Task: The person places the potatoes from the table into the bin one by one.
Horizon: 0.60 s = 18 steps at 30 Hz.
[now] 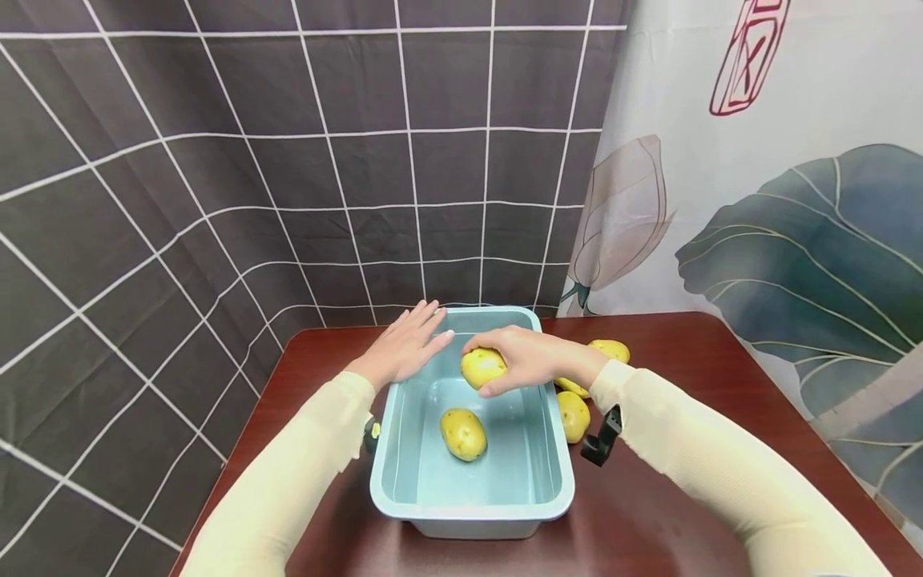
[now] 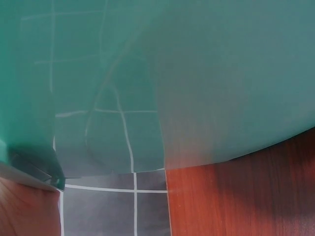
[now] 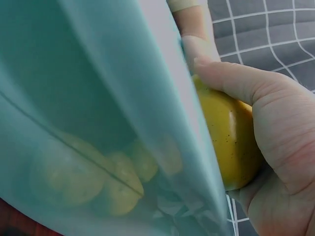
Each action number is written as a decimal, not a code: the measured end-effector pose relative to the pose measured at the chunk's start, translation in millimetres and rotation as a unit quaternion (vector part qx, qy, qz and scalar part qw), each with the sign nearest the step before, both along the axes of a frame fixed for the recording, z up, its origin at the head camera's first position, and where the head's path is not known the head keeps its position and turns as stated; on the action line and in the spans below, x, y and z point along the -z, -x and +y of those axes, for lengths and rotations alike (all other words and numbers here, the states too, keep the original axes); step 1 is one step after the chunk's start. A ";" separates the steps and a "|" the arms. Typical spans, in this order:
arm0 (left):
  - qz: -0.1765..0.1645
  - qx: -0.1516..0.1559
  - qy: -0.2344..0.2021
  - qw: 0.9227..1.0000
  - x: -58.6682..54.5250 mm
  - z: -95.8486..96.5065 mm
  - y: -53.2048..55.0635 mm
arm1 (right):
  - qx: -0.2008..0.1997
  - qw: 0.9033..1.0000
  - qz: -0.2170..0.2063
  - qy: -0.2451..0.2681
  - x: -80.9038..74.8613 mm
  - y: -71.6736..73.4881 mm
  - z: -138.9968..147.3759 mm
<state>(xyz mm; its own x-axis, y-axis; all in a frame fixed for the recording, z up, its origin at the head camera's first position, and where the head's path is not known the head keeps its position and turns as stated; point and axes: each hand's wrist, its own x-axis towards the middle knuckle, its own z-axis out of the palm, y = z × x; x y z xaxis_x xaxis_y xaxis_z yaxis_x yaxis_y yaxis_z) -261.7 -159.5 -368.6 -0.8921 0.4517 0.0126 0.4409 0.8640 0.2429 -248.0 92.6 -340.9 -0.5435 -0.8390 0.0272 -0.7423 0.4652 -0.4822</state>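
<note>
My right hand (image 1: 519,357) grips a yellow potato (image 1: 481,367) above the light blue plastic basin (image 1: 472,510). In the right wrist view, the thumb lies over the top of that potato (image 3: 229,132) and the palm is behind it. A second potato (image 1: 463,434) lies on the basin floor, near the middle. My left hand (image 1: 407,340) rests at the basin's far left rim, fingers straight and holding nothing. Only a bit of the left hand (image 2: 29,209) shows in the left wrist view, where the basin's side (image 2: 206,73) fills most of the picture.
More potatoes (image 1: 573,417) lie on the table just right of the basin, partly behind my right forearm. The basin stands on a reddish-brown table (image 1: 671,481). A dark grid-patterned cloth (image 1: 346,168) hangs behind and left, with a white lotus-print cloth (image 1: 649,96) at the right.
</note>
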 end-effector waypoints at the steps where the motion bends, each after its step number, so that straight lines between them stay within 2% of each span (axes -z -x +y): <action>1: 0.000 0.000 0.001 1.000 0.1 -0.1 -0.1 | -0.002 1.000 -0.005 -0.005 -0.2 0.6 -1.6; 8: 0.013 0.005 0.005 1.000 1.2 -0.9 -0.4 | -0.014 0.997 -0.046 -0.061 -3.1 4.4 -17.4; 13: 0.011 0.006 0.006 1.000 0.5 -0.7 -0.9 | -0.032 0.990 -0.067 -0.117 -6.2 7.3 -31.6; 18: 0.004 0.009 0.005 1.000 0.8 -0.7 -0.6 | -0.033 0.984 -0.097 -0.145 -7.7 10.8 -45.3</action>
<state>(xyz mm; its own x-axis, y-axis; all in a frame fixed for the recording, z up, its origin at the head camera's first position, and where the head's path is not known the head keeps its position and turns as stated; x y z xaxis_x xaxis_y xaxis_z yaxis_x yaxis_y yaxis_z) -261.1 -160.1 -369.3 -0.8836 0.4680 0.0151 0.4586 0.8584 0.2297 -258.7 47.3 -333.2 -0.4588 -0.8300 -0.3171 -0.6821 0.5577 -0.4729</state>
